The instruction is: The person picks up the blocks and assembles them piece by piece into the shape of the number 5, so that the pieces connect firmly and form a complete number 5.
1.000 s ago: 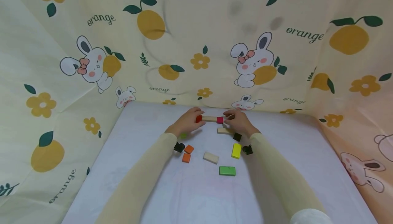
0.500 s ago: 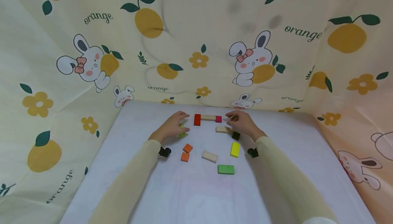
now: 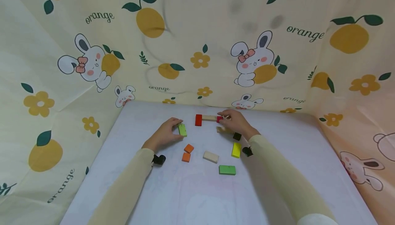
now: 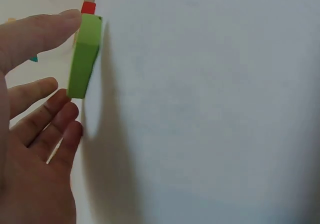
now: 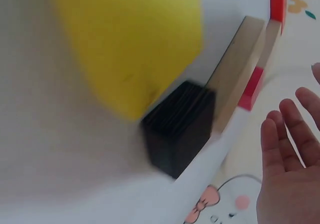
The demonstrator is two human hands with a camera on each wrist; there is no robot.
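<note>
My left hand (image 3: 164,134) pinches a light green wooden block (image 3: 182,130) lengthwise, thumb at one end and fingertips at the other. In the left wrist view this green block (image 4: 85,56) stands out between thumb and fingers. My right hand (image 3: 236,120) reaches over the pinkish-red block (image 3: 219,119), fingers spread around it. The right wrist view shows those fingers fairly straight, a small gap from the pinkish-red block (image 5: 251,89). A long plain wood block (image 3: 209,118) lies between that block and a red block (image 3: 198,120), forming a row.
Under my right hand lie another plain block (image 3: 223,129) and a black block (image 3: 237,136). Nearer are a yellow block (image 3: 236,150), a green block (image 3: 227,169), a short plain block (image 3: 211,156) and two orange blocks (image 3: 189,148). A patterned cloth (image 3: 185,46) hangs behind the table.
My left hand has left the red block, moved left and nearer, and taken hold of the light green block. My right hand drew slightly away, then came back over the pinkish-red block.
</note>
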